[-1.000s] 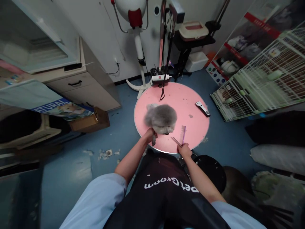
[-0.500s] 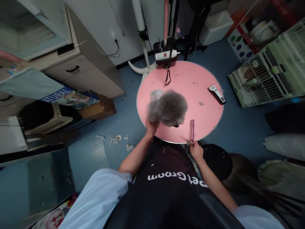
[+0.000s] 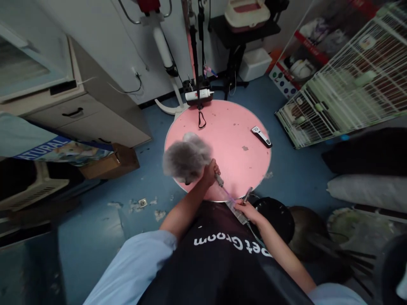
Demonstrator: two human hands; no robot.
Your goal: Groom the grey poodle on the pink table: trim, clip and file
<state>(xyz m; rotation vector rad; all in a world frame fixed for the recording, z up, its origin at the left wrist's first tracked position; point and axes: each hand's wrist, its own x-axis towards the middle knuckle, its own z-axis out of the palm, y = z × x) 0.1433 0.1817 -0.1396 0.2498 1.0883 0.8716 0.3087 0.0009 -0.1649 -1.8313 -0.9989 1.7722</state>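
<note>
Black apron with white "Pet Groom" lettering (image 3: pixel 222 264) nearest me, right up against the pink round desk (image 3: pixel 232 140). My right grip (image 3: pixel 249 210) is closed round two tools at once: a purple-spined comb with fine pale teeth (image 3: pixel 237 213), teeth partly over the apron, and a pair of slim metal scissors (image 3: pixel 247 195), sticking up out of my fingers. Can't tell if the blades are apart. Comb's far end is right by the paw; contact unclear. My left grip (image 3: pixel 211 172) is narrow, wrapped round a thin grey furry leg (image 3: pixel 219 181), paw end poking out toward the comb. Its owner, a fluffy grey round-headed animal (image 3: pixel 187 160), sits at the desk's near left edge, just beyond my left wrist. To do this well, I'd say: light but firm hold, leg supported and not twisted, comb run with the hair, scissor points turned off the paw, body away from the edge. Further out on the desk: white-and-black handheld clipper (image 3: pixel 261 137), right side; black strap loop (image 3: pixel 202 120), hanging near the far rim. Behind that rim, white nozzle bottle (image 3: pixel 199 95) on a black tool holder (image 3: pixel 188 87).
</note>
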